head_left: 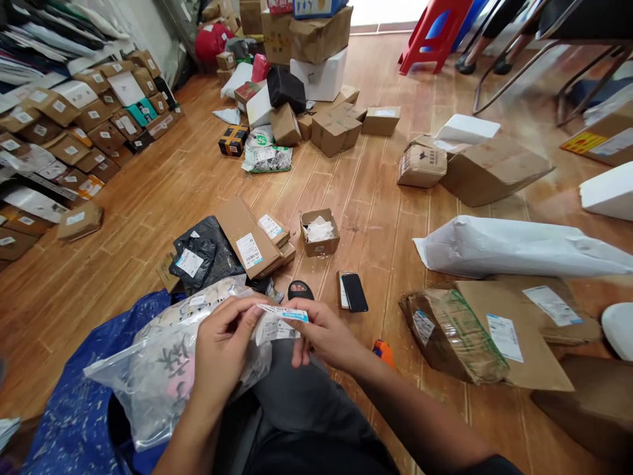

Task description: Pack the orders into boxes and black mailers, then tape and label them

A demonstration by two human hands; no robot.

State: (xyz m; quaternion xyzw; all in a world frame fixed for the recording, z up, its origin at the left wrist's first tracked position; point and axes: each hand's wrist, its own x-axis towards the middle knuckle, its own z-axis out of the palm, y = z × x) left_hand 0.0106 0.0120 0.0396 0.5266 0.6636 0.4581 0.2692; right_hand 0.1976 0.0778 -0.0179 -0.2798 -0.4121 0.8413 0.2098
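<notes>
Between my two hands is a white shipping label (pixel 277 328) with a blue strip and printed text, partly bent. My left hand (pixel 225 346) pinches its left edge between thumb and finger. On the right side, my right hand (pixel 321 330) grips the label's other end, some fingers curled below it. A clear plastic bag (pixel 148 369) with pale, printed contents lies against my left forearm, by my lap. Beyond my hands stands a small open carton (pixel 320 245) holding crumpled white paper pieces. A dark phone (pixel 355 292) rests on a small box to its right.
Left of the carton lie a black plastic parcel (pixel 202 257) and flat cardboard boxes (pixel 247 237). A long white package (pixel 519 247) and taped cartons (pixel 455 330) lie at right. Stacked parcels (pixel 99 125) line the left wall. A red stool (pixel 432 36) and a person's feet (pixel 475 61) are at the back.
</notes>
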